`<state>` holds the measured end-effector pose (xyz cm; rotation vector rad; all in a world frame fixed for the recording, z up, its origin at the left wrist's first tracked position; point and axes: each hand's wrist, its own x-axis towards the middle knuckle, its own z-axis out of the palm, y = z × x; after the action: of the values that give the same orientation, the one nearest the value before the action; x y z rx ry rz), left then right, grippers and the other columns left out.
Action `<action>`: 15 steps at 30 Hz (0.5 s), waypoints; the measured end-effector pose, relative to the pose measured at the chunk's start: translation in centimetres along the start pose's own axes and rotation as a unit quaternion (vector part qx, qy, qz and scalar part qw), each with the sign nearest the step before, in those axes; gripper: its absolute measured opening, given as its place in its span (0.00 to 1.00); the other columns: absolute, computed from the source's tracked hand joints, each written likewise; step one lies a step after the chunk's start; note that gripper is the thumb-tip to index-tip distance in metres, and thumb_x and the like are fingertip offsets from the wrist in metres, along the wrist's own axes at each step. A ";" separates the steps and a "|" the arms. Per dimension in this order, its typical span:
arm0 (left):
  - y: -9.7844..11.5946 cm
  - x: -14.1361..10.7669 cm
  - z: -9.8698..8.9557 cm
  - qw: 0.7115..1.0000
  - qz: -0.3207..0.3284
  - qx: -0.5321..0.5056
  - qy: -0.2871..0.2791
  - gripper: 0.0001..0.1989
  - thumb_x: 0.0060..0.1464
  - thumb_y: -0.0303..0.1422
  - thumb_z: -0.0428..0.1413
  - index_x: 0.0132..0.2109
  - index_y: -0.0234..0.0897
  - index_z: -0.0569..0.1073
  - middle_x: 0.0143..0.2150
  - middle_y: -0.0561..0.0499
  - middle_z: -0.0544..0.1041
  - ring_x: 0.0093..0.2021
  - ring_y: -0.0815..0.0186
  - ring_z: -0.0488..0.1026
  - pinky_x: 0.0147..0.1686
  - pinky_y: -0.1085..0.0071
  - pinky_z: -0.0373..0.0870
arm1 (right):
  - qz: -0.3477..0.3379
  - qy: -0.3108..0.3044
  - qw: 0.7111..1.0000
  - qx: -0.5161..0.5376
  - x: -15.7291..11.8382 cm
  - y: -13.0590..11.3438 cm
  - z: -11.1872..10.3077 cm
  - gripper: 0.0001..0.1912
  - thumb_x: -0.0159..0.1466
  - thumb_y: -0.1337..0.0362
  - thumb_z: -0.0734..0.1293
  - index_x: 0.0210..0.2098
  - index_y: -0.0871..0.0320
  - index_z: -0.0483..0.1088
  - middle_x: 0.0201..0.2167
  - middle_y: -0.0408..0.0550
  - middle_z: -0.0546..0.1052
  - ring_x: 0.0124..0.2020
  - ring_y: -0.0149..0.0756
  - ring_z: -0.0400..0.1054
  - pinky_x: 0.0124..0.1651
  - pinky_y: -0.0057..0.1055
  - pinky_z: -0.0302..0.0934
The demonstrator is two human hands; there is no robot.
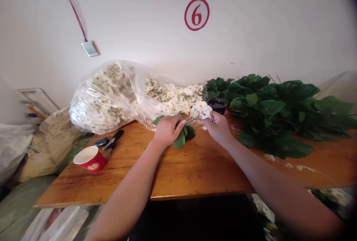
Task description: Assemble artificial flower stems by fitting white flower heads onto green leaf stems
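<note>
Sacks [41,148] slump left of the wooden table [195,170], contents hidden. Near its left edge sit a red paper cup [90,159] and black-handled snips [113,139], blades partly hard to make out, just beside a small dark fob [100,142]; all seem set aside within reach. A clear plastic bag [103,99] of white flowers lies along the back edge, its open end toward the hands, apparently for easy pulling of stems. Left hand [169,131] is open, fingers extended, resting on a green leaf sprig [182,137], seemingly pinning it; the stem under the palm is hidden. Right hand [219,127] is curled closed around a white flower sprig [202,110], its stem mostly covered. Behind that, a dark bowl [217,105], contents unclear, then a heap of large green leaves [279,116] toward the right end.
</note>
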<state>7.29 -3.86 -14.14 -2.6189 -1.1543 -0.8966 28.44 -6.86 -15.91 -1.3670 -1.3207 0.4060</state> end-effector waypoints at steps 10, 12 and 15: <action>-1.3 0.2 1.6 0.997 0.070 0.032 -0.024 0.21 0.55 0.51 0.54 0.33 0.36 0.71 0.33 0.46 0.72 0.40 0.57 0.69 0.42 0.62 0.62 | -0.018 0.064 0.995 0.079 0.4 0.6 -0.5 0.14 0.56 0.55 0.67 0.22 0.58 0.65 0.18 0.40 0.67 0.22 0.30 0.59 0.26 0.27 0.51; -1.3 0.0 1.7 0.998 0.057 0.024 0.001 0.19 0.55 0.50 0.54 0.35 0.36 0.71 0.35 0.45 0.73 0.41 0.58 0.69 0.43 0.62 0.62 | -0.020 0.061 0.993 0.103 0.3 0.6 -0.6 0.15 0.56 0.55 0.67 0.22 0.58 0.65 0.18 0.40 0.67 0.22 0.30 0.59 0.26 0.27 0.52; -1.3 -0.2 1.8 0.998 0.040 0.000 0.039 0.19 0.55 0.49 0.55 0.38 0.37 0.70 0.37 0.45 0.73 0.42 0.58 0.68 0.45 0.61 0.61 | -0.021 0.059 0.989 0.134 0.2 0.4 -0.9 0.16 0.56 0.54 0.68 0.20 0.57 0.63 0.17 0.40 0.67 0.21 0.30 0.59 0.26 0.28 0.53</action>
<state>7.07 -2.43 -15.86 -2.5845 -1.0221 -0.9741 29.40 -7.03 -15.86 -1.1189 -1.1504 0.4492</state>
